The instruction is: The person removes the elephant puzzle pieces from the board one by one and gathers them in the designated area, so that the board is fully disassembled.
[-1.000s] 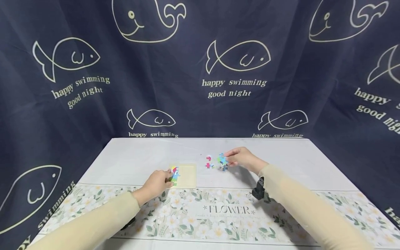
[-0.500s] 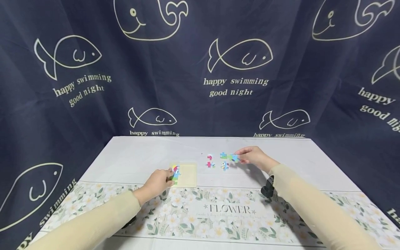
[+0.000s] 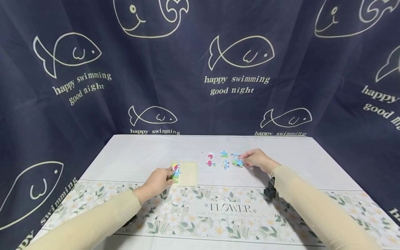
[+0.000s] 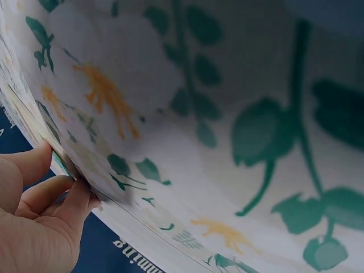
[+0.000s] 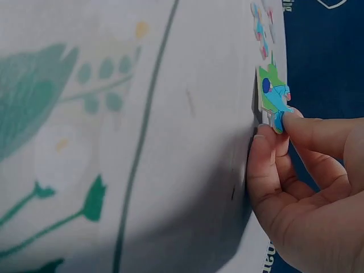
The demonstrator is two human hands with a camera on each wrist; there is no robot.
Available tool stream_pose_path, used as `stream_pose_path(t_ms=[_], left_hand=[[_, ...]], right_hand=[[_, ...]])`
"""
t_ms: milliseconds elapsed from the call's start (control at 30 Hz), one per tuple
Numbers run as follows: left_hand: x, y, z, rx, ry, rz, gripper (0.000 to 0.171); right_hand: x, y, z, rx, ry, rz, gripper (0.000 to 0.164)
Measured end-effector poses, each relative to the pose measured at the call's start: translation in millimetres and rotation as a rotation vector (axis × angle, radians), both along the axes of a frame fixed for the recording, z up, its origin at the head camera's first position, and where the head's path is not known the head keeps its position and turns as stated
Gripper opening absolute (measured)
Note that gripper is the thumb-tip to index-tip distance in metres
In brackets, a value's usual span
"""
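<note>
A pale square puzzle tray point(image 3: 189, 174) lies on the table, with joined jigsaw pieces point(image 3: 176, 174) of a blue figure with a red and yellow top along its left side. My left hand point(image 3: 158, 181) grips the tray's left edge, thumb and fingers around it. Between the thumb and fingers of my right hand point(image 3: 257, 160) is a green and blue jigsaw piece point(image 5: 274, 94) with a dark blue round spot. It sits low over the table, right of the loose pieces. Behind it another jigsaw piece point(image 3: 235, 155) is partly hidden by the fingers.
Several loose jigsaw pieces lie between tray and right hand: two with pink point(image 3: 211, 163), a blue-green one point(image 3: 224, 154) and one with an eye point(image 3: 225, 164). A floral cloth strip point(image 3: 231, 222) crosses the white table point(image 3: 150, 149). A dark blue curtain point(image 3: 187, 76) hangs behind.
My right hand has moved right from the loose pieces, carrying the jigsaw piece, then slightly nearer to me and lower. My left hand has stayed on the tray.
</note>
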State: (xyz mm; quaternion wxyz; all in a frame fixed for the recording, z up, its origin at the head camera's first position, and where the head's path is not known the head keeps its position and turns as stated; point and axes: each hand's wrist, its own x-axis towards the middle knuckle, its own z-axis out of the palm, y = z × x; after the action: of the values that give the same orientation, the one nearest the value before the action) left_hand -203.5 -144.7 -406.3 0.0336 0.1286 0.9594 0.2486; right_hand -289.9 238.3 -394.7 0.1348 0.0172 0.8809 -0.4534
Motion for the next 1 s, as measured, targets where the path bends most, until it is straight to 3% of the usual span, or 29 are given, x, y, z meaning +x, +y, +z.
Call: stream_pose_path(t_ms=[367,767,1000], left_hand=[[-1.5,0,3.5,0.005,0.005,0.000,0.045],[-2.0,-2,1.6,-0.012,0.000,-0.005,0.046],[0.9,-2,2.7,-0.053,-0.009,-0.021,0.049]], right_hand=[[-1.1,1,1.0,0.084,0.043,0.009,0.024],[3.1,8,-0.3,0.014,0.037,0.022,0.031],[3.7,17,-6.9,-0.115,-0.004,0.046,0.035]])
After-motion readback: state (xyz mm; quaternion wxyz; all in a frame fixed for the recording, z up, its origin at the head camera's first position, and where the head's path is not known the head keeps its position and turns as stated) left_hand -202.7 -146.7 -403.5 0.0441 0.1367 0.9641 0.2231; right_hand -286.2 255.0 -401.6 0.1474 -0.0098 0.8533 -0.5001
